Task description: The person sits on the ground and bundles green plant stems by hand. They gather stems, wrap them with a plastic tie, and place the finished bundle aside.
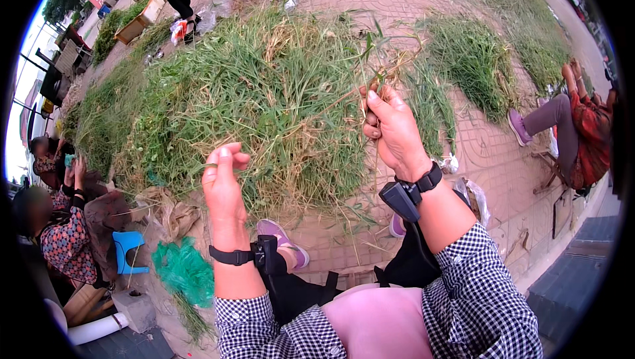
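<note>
My right hand [395, 124] is raised over the right edge of a big grass heap [264, 94]. Its thumb and fingers are closed round a few grass stems [391, 68], partly green and partly dry, which stick up and out above the fist. Lower and to the left, my left hand [225, 172] hovers at the heap's near edge. Its fingers are curled towards the thumb, and a small green bit shows beside them; what they pinch, if anything, is too small to tell. The heap mixes green blades with straw-coloured stalks.
Smaller grass piles [473, 61] lie on the paving at right. A green plastic bag [184, 271] and a blue stool [129, 253] are at lower left. People sit at left, at right and beyond the heap. A wooden planter box [140, 20] stands far left.
</note>
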The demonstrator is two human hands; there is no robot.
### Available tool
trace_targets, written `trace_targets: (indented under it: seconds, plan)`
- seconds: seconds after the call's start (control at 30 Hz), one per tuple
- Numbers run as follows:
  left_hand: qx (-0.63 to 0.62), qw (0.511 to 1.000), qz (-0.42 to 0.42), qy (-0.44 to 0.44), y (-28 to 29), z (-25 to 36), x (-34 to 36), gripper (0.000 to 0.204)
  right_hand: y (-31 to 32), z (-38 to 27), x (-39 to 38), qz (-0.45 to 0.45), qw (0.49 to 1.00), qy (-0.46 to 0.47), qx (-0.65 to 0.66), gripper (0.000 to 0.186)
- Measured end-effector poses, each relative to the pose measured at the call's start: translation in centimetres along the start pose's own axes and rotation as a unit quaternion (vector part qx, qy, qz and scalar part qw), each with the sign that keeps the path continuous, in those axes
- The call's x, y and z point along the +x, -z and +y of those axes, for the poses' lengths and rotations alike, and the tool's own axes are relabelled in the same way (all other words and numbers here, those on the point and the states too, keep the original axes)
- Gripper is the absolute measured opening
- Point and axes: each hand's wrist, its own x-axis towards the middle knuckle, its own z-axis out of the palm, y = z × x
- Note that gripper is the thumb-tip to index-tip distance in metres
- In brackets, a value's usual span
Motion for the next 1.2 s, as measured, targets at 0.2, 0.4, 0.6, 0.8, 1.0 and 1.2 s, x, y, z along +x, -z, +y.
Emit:
trace_targets:
  seconds: [0.2,0.4,0.6,0.8,1.0,1.2]
  plan:
    - [-0.162,0.983,0.060,0.065,1.4,0.7,0.7,0.023,1.9,-2.4,0.8,0.028,0.994,0.103,0.030,0.015]
    - [-0.173,0.978,0.106,0.057,3.3,1.1,1.4,0.025,5.1,-5.0,1.3,0.046,0.970,0.188,0.145,0.016]
    - [-0.095,0.967,0.232,0.036,5.6,0.2,2.3,0.033,7.3,-6.5,1.5,0.056,0.951,0.244,0.184,0.015]
    - [0.231,0.903,0.326,-0.157,1.0,1.2,1.4,0.086,4.3,-4.5,0.7,0.050,0.969,0.212,0.113,0.013]
    - [0.346,0.841,0.047,-0.412,-5.1,3.2,-2.9,0.045,0.6,-0.4,-0.1,-0.035,0.997,0.067,0.021,0.016]
    - [0.186,0.946,-0.169,-0.203,-10.3,-0.2,-4.1,0.038,-1.1,2.8,-2.2,-0.103,0.991,-0.042,-0.073,0.017]
